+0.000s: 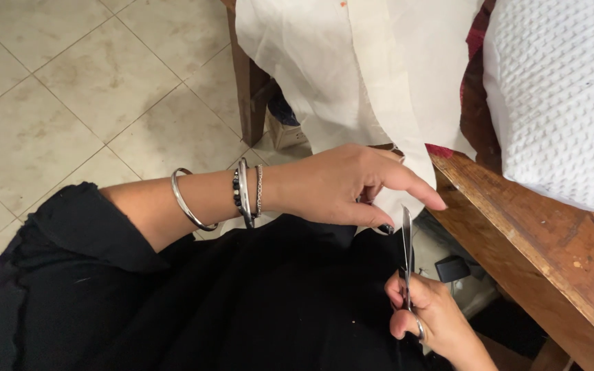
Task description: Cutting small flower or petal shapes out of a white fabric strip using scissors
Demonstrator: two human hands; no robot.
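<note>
My left hand point(348, 185), with several bracelets on the wrist, pinches the lower edge of a cream fabric piece point(359, 75) that hangs off the wooden table point(544, 240). My right hand point(429, 317) grips metal scissors point(407, 254), blades pointing up, their tips right at the fabric edge next to my left thumb. The blades look nearly closed. I wear black clothing.
A white textured cloth point(562, 96) lies on the table at the right. A wooden table leg point(247, 89) stands at top centre. Beige floor tiles point(70, 89) fill the left. A small dark object point(452, 268) lies on the floor under the table.
</note>
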